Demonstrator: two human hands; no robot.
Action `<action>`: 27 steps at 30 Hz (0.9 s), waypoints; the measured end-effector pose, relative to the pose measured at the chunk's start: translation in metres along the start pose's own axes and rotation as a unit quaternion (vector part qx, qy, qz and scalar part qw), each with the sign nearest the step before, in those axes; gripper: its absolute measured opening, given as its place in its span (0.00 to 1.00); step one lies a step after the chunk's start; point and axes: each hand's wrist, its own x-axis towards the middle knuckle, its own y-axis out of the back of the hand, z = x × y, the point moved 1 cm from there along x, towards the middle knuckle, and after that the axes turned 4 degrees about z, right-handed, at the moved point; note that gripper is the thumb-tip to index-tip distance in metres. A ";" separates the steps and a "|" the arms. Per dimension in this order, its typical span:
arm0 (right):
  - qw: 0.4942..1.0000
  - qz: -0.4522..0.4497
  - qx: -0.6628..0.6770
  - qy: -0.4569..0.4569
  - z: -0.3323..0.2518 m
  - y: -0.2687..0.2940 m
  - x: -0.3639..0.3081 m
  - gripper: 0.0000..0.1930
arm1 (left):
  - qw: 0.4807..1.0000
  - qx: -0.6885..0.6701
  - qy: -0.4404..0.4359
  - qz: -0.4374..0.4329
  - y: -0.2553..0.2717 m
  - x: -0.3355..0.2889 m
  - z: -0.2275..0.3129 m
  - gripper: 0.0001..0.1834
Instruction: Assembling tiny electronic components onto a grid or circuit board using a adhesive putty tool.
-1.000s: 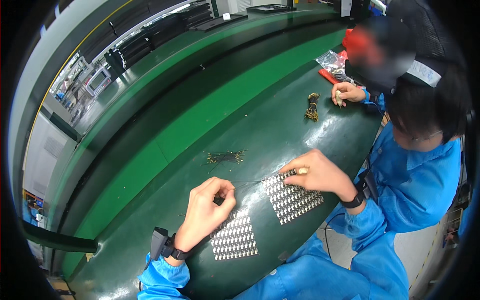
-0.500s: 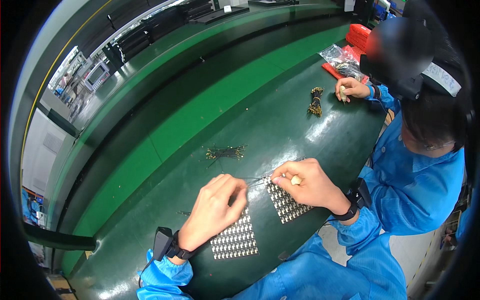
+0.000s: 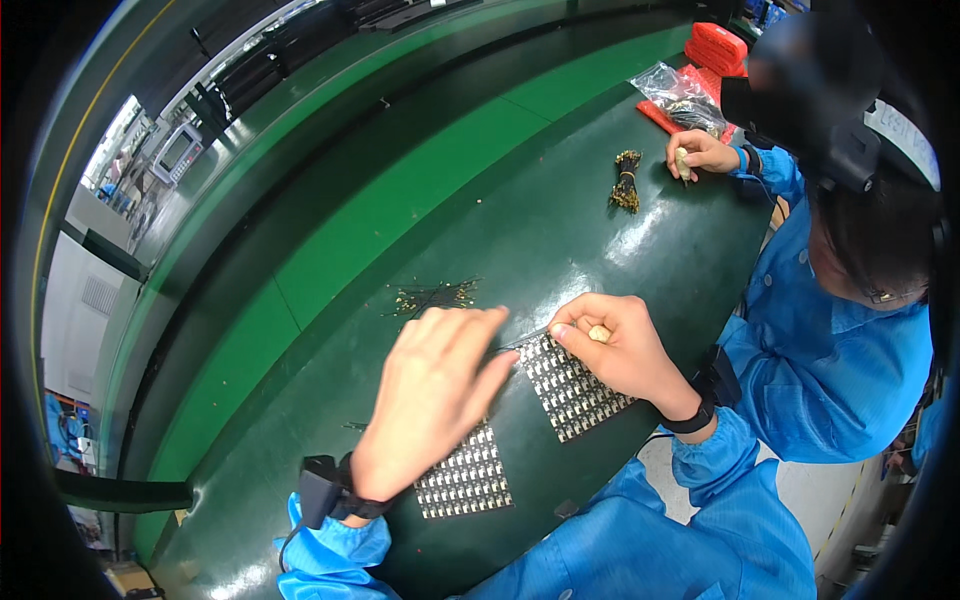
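Note:
My right hand (image 3: 625, 345) is closed at the top edge of the right-hand panel of small circuit boards (image 3: 572, 390), thumb and index finger pinched on a thin black cable (image 3: 522, 343). A pale, rounded thing (image 3: 599, 333) shows between its fingers; its kind cannot be made out. My left hand (image 3: 430, 390) hovers over the left-hand board panel (image 3: 466, 478), fingers stretched out and thumb apart, the thumb tip close to the cable. Whether it touches the cable is unclear. Just beyond lies a loose pile of black cables with gold-coloured ends (image 3: 437, 297).
A tied cable bundle (image 3: 626, 182) lies farther back on the green table (image 3: 330, 400). At the right sits a co-worker in blue, whose hand (image 3: 700, 153) holds a pale thing. Clear bags (image 3: 685, 103) and red bubble-wrap packs (image 3: 715, 47) are at the back right.
My left hand has gone from a pinch to outstretched fingers and shifted toward the cable pile. My right hand stays pinched at the panel's edge. The view has tilted slightly.

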 end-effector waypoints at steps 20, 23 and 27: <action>0.961 -0.082 0.263 -0.032 -0.038 0.022 0.023 0.13 | 0.999 0.033 -0.006 -0.011 -0.044 -0.001 -0.007 0.07; 0.972 -0.042 0.229 0.000 -0.019 0.006 0.021 0.12 | 1.000 0.001 -0.012 -0.011 -0.050 -0.018 -0.017 0.07; 0.984 -0.097 0.125 -0.077 -0.001 0.006 0.011 0.09 | 1.000 0.003 -0.013 0.008 -0.042 -0.035 -0.016 0.08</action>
